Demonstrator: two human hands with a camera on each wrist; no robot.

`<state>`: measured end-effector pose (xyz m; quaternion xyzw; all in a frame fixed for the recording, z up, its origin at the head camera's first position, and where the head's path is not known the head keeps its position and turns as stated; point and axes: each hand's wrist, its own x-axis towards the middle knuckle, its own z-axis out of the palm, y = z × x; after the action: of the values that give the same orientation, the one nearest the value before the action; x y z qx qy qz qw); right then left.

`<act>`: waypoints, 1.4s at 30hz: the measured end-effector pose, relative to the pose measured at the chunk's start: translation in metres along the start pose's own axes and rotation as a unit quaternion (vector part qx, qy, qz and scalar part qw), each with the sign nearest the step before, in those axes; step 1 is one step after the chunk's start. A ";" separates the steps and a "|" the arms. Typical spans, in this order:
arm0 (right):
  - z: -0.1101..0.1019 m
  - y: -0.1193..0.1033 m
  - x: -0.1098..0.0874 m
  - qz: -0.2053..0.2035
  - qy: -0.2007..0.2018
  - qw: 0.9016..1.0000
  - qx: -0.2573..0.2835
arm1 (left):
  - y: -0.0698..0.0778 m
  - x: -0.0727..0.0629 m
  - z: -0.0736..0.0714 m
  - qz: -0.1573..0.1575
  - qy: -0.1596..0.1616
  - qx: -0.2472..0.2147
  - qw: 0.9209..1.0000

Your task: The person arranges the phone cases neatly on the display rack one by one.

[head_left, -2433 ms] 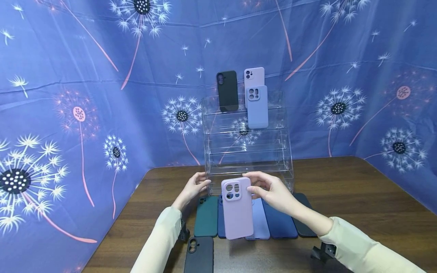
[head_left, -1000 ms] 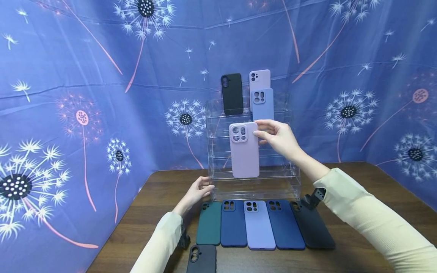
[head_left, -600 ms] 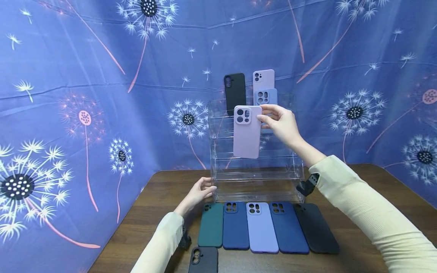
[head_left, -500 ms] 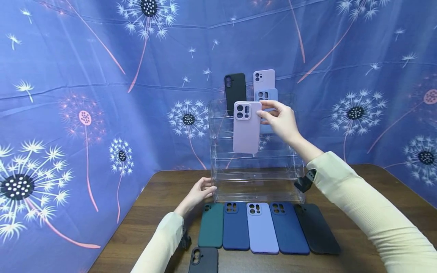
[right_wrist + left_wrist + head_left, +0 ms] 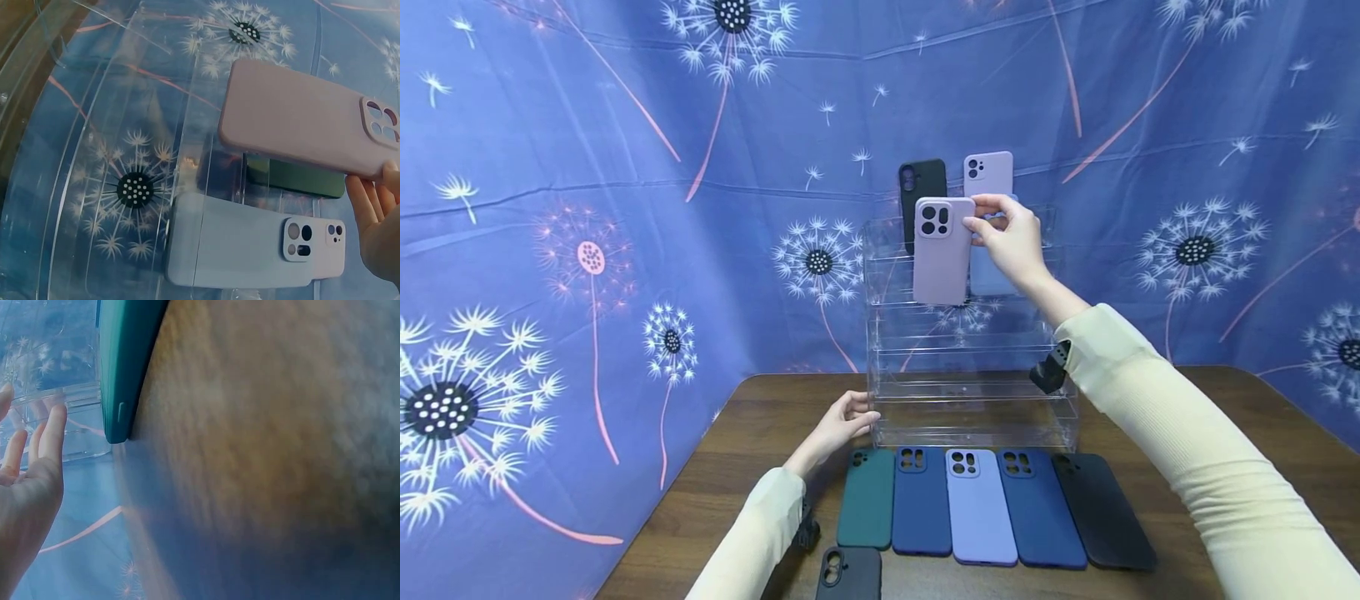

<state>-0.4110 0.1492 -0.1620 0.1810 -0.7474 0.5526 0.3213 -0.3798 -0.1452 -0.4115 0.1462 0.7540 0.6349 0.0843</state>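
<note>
My right hand (image 5: 1011, 237) pinches a pinkish-lilac phone case (image 5: 942, 262) by its upper right edge. The case hangs upright before the upper tiers of a clear display rack (image 5: 970, 387), its camera cutouts at the top left. Behind it, a black case (image 5: 917, 187) and a pale lilac case (image 5: 988, 172) stand on the top tier. A light blue case (image 5: 231, 240) stands just below the pale lilac one, largely covered by my right hand in the head view. My left hand (image 5: 838, 425) holds the rack's lower left edge between thumb and fingers.
On the wooden table (image 5: 722, 475) before the rack lie a green case (image 5: 867, 504), a blue case (image 5: 922, 508), a periwinkle case (image 5: 983, 517), another blue case (image 5: 1045, 517) and a black case (image 5: 1108, 517). A dark case (image 5: 853, 575) lies nearer. A dandelion-print cloth (image 5: 790, 125) hangs behind.
My right hand has raised the pinkish-lilac case from above the table cases to the rack's upper tiers. My left hand has stayed at the rack's lower left edge.
</note>
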 end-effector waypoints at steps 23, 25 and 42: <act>0.022 0.022 0.031 0.020 0.054 0.998 0.022 | 0.000 0.003 0.000 0.009 0.008 0.020 1.000; 0.023 0.024 0.033 0.024 0.049 0.998 0.020 | 0.000 0.003 0.000 0.007 0.010 0.019 1.000; 0.046 0.039 0.034 0.085 0.052 0.995 0.009 | 0.003 0.000 0.002 0.004 0.009 0.019 1.000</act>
<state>-0.4729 0.1219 -0.1754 0.0908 -0.7372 0.5934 0.3101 -0.3794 -0.1430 -0.4092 0.1453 0.7661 0.6220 0.0721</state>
